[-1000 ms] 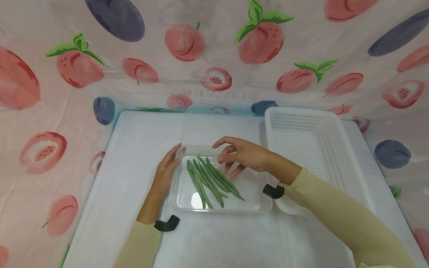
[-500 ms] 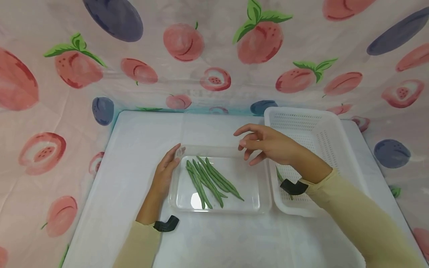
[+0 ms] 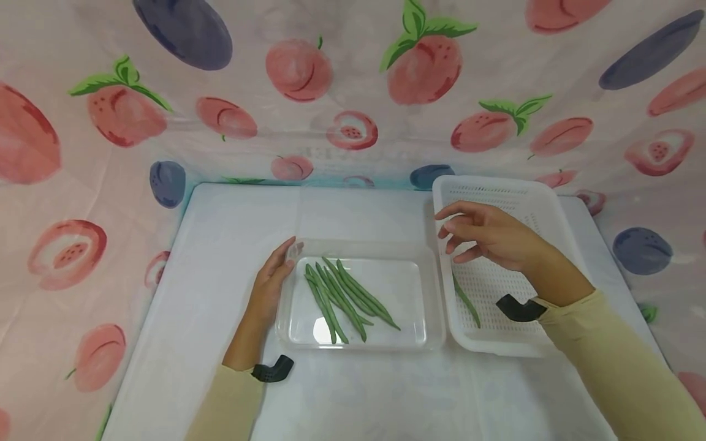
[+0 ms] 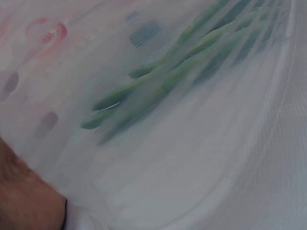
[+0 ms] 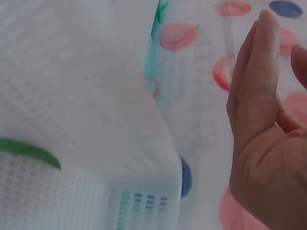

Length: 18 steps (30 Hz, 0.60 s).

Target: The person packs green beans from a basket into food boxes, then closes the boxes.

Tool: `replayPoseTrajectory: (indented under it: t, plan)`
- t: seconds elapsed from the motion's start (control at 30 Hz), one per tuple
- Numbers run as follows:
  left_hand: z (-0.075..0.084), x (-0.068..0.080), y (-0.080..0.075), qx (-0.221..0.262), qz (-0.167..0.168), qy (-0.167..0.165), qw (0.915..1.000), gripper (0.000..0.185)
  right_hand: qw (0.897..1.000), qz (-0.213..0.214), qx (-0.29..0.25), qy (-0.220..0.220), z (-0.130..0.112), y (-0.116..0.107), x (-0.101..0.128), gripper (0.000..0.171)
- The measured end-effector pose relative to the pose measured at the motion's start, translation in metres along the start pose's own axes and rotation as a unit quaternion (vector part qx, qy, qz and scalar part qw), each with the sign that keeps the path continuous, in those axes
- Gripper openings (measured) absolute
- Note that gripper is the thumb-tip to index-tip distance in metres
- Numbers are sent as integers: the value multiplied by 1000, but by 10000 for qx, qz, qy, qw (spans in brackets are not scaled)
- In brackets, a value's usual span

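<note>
Several green beans lie in a bunch inside a clear plastic container. At its left side, my left hand holds the container, with the thumb at the rim and the fingers along the outer back corner. The left wrist view shows green beans blurred through the plastic wall. My right hand is over the left part of a white perforated basket, its fingers loosely bent and nothing held. Thumb and fingers stand apart in the right wrist view. One green bean lies in the basket.
The container and basket stand side by side on a white-covered table. A fruit-printed curtain rises behind and beside the table. Both wrists carry a black device, such as the left one.
My right hand has moved right, from above the beans in the container to over the basket, uncovering the bean in it. The left hand has stayed on the container.
</note>
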<state>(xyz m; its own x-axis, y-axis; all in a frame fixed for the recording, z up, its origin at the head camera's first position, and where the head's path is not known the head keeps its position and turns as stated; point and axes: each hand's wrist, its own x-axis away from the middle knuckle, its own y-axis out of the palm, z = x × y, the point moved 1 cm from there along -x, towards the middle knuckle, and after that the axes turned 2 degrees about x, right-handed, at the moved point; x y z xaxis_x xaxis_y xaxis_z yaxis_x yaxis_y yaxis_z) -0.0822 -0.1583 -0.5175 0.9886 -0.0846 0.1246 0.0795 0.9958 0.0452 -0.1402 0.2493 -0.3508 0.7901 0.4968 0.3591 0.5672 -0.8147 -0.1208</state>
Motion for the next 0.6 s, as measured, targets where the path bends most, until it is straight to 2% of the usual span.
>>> replayPoseTrajectory:
  t: [0.23, 0.47, 0.6]
  plan:
    - [1, 0, 0, -20, 18, -44, 10000, 51, 9997, 247, -90, -10, 17, -25, 7, 23]
    - [1, -1, 0, 53, 11, -52, 10000, 50, 9970, 572, -223, 470, 40, -40, 6, 17]
    - [0, -1, 0, 41, 6, -30, 10000, 51, 9954, 628, -190, 702, 55, -46, 4, 22]
